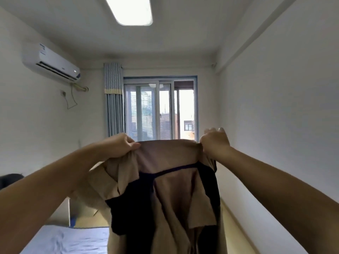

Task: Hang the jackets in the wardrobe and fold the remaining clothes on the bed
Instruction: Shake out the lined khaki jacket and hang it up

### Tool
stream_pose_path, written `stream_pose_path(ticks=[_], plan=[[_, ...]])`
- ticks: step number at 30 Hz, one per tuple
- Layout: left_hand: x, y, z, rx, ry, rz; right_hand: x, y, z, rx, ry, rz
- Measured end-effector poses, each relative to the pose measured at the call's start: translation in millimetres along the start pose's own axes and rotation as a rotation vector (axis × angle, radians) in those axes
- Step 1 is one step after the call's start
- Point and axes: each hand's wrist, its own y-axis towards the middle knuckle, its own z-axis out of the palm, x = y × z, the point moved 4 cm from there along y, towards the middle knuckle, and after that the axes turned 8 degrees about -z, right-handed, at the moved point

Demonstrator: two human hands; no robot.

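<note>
The left hand (120, 144) and right hand (215, 142) are shown bare. The left forearm (55, 180) and right forearm (275, 171) are likewise seen bare to the frame edge

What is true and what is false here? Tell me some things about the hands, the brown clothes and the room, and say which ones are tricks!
1. Both the left hand and the right hand grip the tan garment by its top edge. True.
2. The tan garment lies flat on the bed. False: it hangs in the air from the two hands.
3. An air conditioner is mounted on the left wall. True.
4. The curtain covers the whole window. False: it is bunched at the window's left side.
5. The ceiling light is off. False: it glows.
</note>
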Motion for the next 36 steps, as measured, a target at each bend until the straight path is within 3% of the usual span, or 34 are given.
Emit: stream_pose_path(ticks=[4,6,10,14,17,20,23,25,26,31,36], plan=[[-16,-16,5,0.091,0.122,0.124,21,8,-12,-0.008,0.199,-0.006],[-18,-21,11,0.08,0.176,0.223,25,13,-21,0.048,0.516,-0.087],[-31,-33,24,0.136,0.066,0.402,28,10,-45,0.156,1.247,-0.248],[-58,-36,39,0.214,0.04,0.521,37,1,-65,0.367,1.502,-0.421],[-70,-38,48,0.199,-0.062,0.594,32,-10,-69,0.489,1.588,-0.459],[-75,-32,62,0.134,0.077,0.532,24,-23,-66,0.533,1.55,-0.41],[-79,-22,73,-0.017,0.185,0.393,20,-27,-68,0.25,1.289,-0.212],[-78,-15,73,-0.067,0.122,0.252,18,-33,-75,-0.041,1.013,-0.112],[-76,-10,71,-0.076,0.085,0.172,20,-39,-74,-0.073,0.952,-0.074],[-85,-3,65,-0.059,-0.05,-0.135,77,-69,-55,0.604,1.096,0.082],[-100,-15,59,-0.01,-0.015,-0.274,107,-70,-61,0.658,1.169,0.157]])
